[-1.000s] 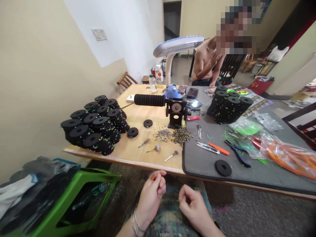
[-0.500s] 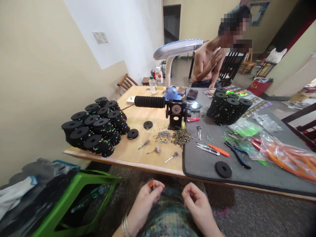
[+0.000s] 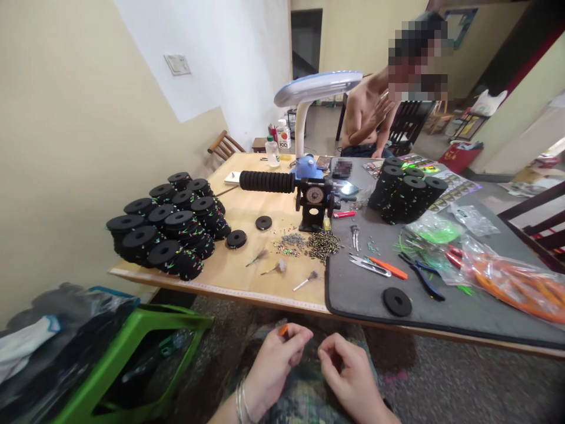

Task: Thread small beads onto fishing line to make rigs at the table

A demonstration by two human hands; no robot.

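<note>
My left hand (image 3: 278, 362) is closed in front of the table edge, thumb pressed to the fingers. A small orange piece (image 3: 283, 330) shows at its curled fingers; its kind is too small to tell. Close beside it, my right hand (image 3: 348, 371) has thumb and forefinger pinched together. Whatever sits in that pinch, perhaps something very fine, I cannot make out. Both hands hover over my lap, fingertips a short gap apart. Nearest on the table lie a black foam ring (image 3: 397, 302), a white-handled tuft (image 3: 305, 281) and orange-handled thread snips (image 3: 371, 266).
Stacks of black foam spools (image 3: 165, 227) stand at left, more spools (image 3: 406, 191) at right. A clamped black device (image 3: 314, 203), a desk lamp (image 3: 318, 88), small metal beads (image 3: 324, 244) and pliers (image 3: 424, 280) occupy the table. A person (image 3: 368, 112) sits beyond; a green stool (image 3: 132, 359) is lower left.
My left hand has moved right, and my right hand slightly left, so the fingertips are closer together. The things on the table have stayed put.
</note>
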